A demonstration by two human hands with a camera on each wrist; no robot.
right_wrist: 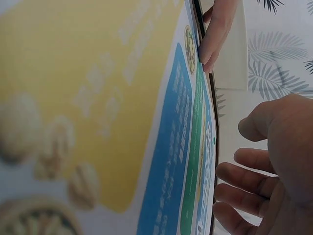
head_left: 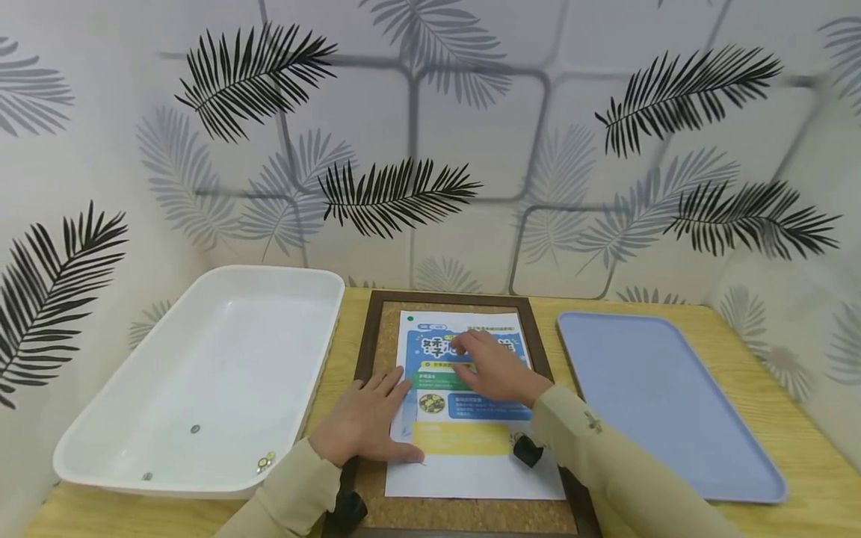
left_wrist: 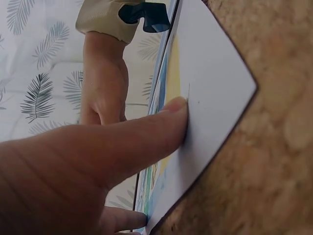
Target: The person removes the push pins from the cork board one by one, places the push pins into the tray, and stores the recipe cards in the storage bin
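Observation:
A printed poster sheet (head_left: 471,474) in blue, green and yellow lies on a dark-framed cork board (head_left: 390,515). A small green round pin (head_left: 410,318) sits at the sheet's upper left corner. My left hand (head_left: 366,418) rests with spread fingers on the sheet's left edge; in the left wrist view its thumb (left_wrist: 151,129) touches the white lower part of the paper. Over the upper middle of the poster is my right hand (head_left: 494,366), its fingers loosely bent. The right wrist view shows nothing held between those fingers (right_wrist: 244,178).
To the left stands a white tray (head_left: 222,280) with several small round pieces near its front end. A shallow blue tray (head_left: 666,403) lies to the right of the board. Behind the wooden table (head_left: 733,336) rises a leaf-patterned backdrop (head_left: 471,246).

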